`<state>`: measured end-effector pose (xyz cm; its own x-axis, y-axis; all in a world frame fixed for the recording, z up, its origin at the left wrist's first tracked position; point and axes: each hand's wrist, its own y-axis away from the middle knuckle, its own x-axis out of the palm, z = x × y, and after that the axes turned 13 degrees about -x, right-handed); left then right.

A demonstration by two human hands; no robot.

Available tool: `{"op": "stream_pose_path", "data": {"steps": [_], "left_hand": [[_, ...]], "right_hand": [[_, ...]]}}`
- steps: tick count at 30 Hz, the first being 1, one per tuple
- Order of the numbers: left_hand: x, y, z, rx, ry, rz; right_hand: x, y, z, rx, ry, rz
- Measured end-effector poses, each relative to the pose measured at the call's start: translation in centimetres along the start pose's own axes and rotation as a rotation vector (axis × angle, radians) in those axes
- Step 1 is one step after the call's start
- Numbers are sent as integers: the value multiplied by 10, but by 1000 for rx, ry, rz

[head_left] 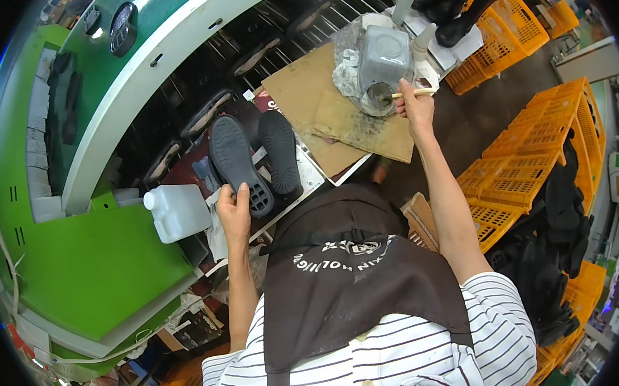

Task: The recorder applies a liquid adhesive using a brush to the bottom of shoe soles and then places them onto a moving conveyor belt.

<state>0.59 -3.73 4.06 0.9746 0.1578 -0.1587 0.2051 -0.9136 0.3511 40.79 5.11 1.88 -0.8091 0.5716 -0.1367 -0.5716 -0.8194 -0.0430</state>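
My right hand (417,109) pinches the pale handle of a brush (424,92), whose bristle end is at the mouth of a clear plastic container (387,55). A wrinkled clear wrapping lies around that container. On the left, my left hand (235,213) grips the near end of a dark grey shoe sole (235,152), thumb and fingers at its edge. Beside it rests a second dark sole (279,148), which neither hand touches. Both soles lie on the work surface in front of me. A translucent white jug (177,212) stands just left of my left hand.
Stained cardboard (357,128) covers the bench under the container. Beyond the soles, shoe parts sit on a dark rack of rods (254,56) beside a curved pale machine frame (107,114). Orange crates (512,175) holding dark soles stand at right; a green panel (103,265) is at left.
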Motion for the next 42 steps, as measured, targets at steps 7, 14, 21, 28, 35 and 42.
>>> {"op": "stream_pose_path", "data": {"steps": [7,14,21,28,35,42], "left_hand": [[4,15,-20,23,581,203],[9,21,-43,25,683,327],[11,11,-45,-47,959,396],[14,3,-55,-45,1003,390],[19,9,-65,166,926,504],[12,-6,-66,186,836,534]], "right_hand": [[2,-1,-5,14,9,65],[0,0,5,42,-69,13],[-4,7,16,162,-303,-62],[-8,15,25,152,-445,-93],[-10,31,19,-54,-272,65],[-12,45,-5,-219,-220,198]]}}
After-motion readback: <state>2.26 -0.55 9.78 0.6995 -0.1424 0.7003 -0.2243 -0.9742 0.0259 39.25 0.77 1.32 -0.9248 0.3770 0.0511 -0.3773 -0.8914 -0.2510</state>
